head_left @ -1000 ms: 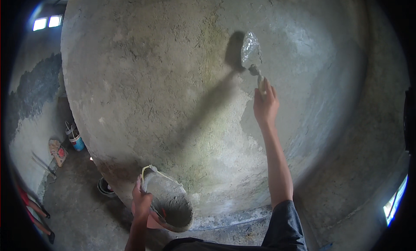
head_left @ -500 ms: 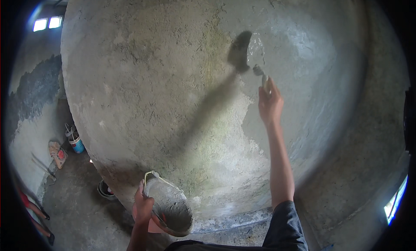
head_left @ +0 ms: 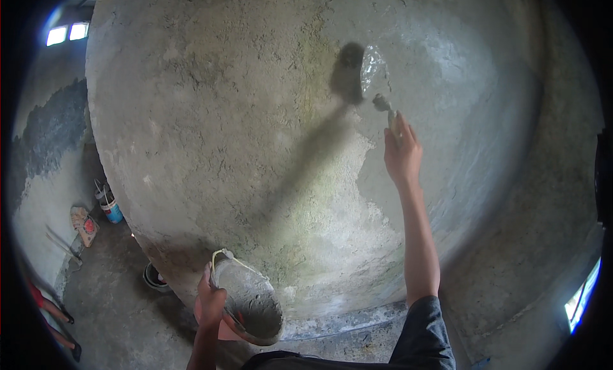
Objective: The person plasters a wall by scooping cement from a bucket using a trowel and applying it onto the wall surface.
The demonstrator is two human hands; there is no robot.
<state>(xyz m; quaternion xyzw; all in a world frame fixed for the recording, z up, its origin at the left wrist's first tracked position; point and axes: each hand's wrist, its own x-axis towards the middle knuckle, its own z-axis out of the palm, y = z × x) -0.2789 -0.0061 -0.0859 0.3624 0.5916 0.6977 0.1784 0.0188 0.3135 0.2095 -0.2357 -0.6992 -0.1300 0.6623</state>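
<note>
My right hand (head_left: 403, 154) is closed round the handle of a plastering trowel (head_left: 375, 70). The rounded blade, wet and shiny, is held up at the rough grey wall (head_left: 242, 114), and a dark shadow falls to its left. Smooth, damp-looking mortar (head_left: 447, 146) covers the wall to the right of the blade. Low at the left, my left hand (head_left: 211, 301) grips the rim of a tilted bucket (head_left: 273, 293) by its pale rope handle. Grey wet mortar (head_left: 258, 312) lies inside the bucket.
On the floor to the left stand a blue-and-white pail (head_left: 111, 210), a printed sack (head_left: 84, 226) and a dark tub (head_left: 155, 278). Another person's legs (head_left: 59, 319) show at the lower left edge. A ledge (head_left: 345, 323) runs along the wall's foot.
The trowel blade has turned slightly, so more of its shiny face shows. My right hand has shifted a little to the right in the picture; my left still holds the bucket.
</note>
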